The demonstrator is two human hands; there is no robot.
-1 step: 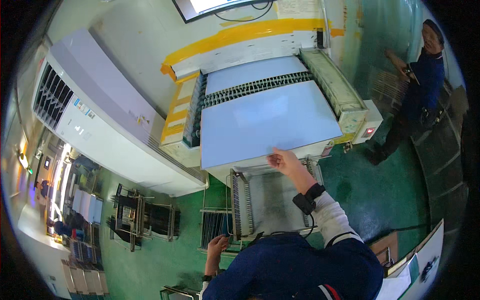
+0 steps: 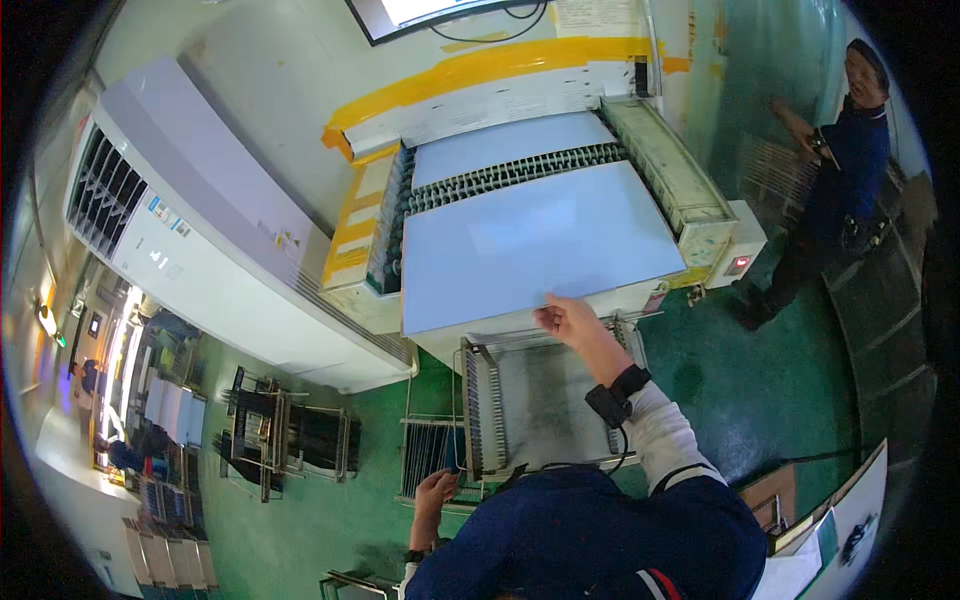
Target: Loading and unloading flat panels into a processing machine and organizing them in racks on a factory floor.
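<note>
White, the panel [image 2: 535, 245] ran longways left to right; your right hand [image 2: 570, 322] curled at its near edge, left hand [image 2: 435, 490] lower, both grips unclear.

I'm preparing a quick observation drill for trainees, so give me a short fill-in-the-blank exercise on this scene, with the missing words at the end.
The person's hand at the edge of the front pale panel is the ____ one.
The rollers show between ____ pale panels.
The tape along the back is coloured ____.
The floor is coloured ____.

Missing words: right; two; yellow; green.
</note>
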